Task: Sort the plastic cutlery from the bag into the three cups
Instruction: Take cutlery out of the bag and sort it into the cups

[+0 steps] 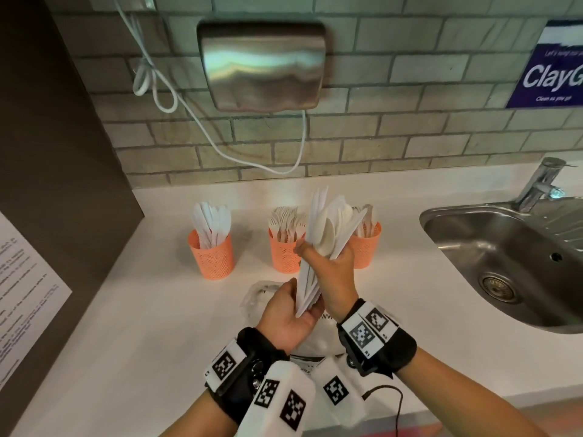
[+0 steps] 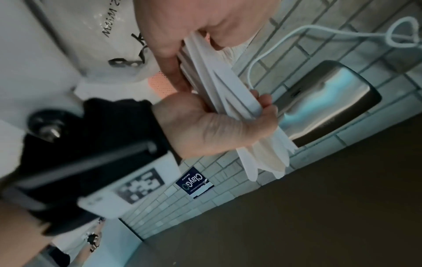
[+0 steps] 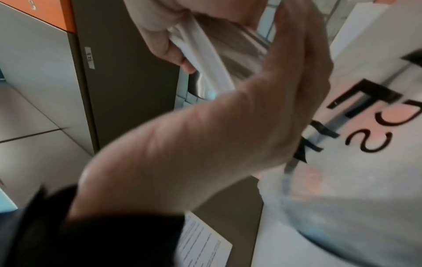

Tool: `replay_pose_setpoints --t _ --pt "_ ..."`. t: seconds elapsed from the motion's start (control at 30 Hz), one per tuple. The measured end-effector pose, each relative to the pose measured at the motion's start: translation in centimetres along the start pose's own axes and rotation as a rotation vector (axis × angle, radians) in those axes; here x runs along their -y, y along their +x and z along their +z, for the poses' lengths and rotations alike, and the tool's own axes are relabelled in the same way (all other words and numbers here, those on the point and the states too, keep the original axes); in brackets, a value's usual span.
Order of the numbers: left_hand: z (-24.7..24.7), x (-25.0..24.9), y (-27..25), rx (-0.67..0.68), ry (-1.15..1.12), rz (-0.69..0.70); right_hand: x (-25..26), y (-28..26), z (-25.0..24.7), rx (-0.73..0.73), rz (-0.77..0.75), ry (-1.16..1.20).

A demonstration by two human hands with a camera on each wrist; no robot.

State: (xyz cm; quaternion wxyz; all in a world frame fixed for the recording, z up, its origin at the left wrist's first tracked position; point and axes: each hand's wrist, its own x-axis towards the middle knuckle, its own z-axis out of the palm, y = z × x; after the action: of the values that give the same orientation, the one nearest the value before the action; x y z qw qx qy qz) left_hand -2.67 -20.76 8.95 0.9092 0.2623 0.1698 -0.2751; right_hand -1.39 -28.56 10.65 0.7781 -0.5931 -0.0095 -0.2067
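Both hands hold one bundle of white plastic cutlery (image 1: 328, 222) upright above the counter. My right hand (image 1: 325, 257) grips its middle, in front of the cups. My left hand (image 1: 299, 298) holds the handle ends below. In the left wrist view the bundle (image 2: 217, 81) runs between my left hand (image 2: 182, 59) and right hand (image 2: 228, 112). Three orange mesh cups stand behind: the left cup (image 1: 211, 250) with knives, the middle cup (image 1: 282, 250) with forks, and the right cup (image 1: 367, 247) with spoons. The clear plastic bag (image 1: 255, 298) lies under my hands.
A steel sink (image 1: 457, 234) with a tap (image 1: 539, 184) is set into the counter at right. A hand dryer (image 1: 262, 64) and its white cable (image 1: 220, 146) hang on the tiled wall. A dark cabinet side (image 1: 63, 152) with a printed sheet (image 1: 25, 294) bounds the left.
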Motion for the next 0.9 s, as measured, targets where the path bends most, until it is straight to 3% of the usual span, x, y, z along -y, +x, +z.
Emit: replay_pose_setpoints --t 0.17,0.3,0.4,0.47,0.53,0.6,0.73,0.8,0.9 --pt "-0.4 0.1 0.3 0.054 -0.014 -0.013 -0.7 -1.2 0.4 0.022 0.058 -0.030" --pt "-0.5 0.2 0.7 0.047 0.099 0.056 -1.4 -1.2 -0.1 0.013 0.124 -0.063" --pt "-0.4 0.4 0.5 0.075 0.141 0.018 -1.8 -1.6 -0.1 0.023 0.181 -0.109" --pt "-0.7 0.3 0.2 0.082 0.285 -0.008 -1.6 -1.3 -0.3 0.001 0.210 -0.109" --pt "-0.8 0.0 -0.5 0.031 0.538 0.049 -1.1 -0.6 -0.8 -0.011 0.205 -0.134" --pt "-0.9 -0.7 -0.9 -0.030 0.806 0.251 -0.8 0.0 -1.5 -0.002 0.160 -0.230" --pt "-0.4 -2.5 -1.8 -0.081 1.255 0.930 -2.3 0.2 -2.6 0.024 0.084 -0.552" --pt "0.2 -2.9 -2.1 -0.054 1.374 1.099 -3.0 -0.1 -2.7 0.069 0.045 -0.688" --pt "1.1 -3.5 -1.9 -0.100 1.551 1.207 -3.6 -0.6 -2.5 0.121 0.014 -0.814"
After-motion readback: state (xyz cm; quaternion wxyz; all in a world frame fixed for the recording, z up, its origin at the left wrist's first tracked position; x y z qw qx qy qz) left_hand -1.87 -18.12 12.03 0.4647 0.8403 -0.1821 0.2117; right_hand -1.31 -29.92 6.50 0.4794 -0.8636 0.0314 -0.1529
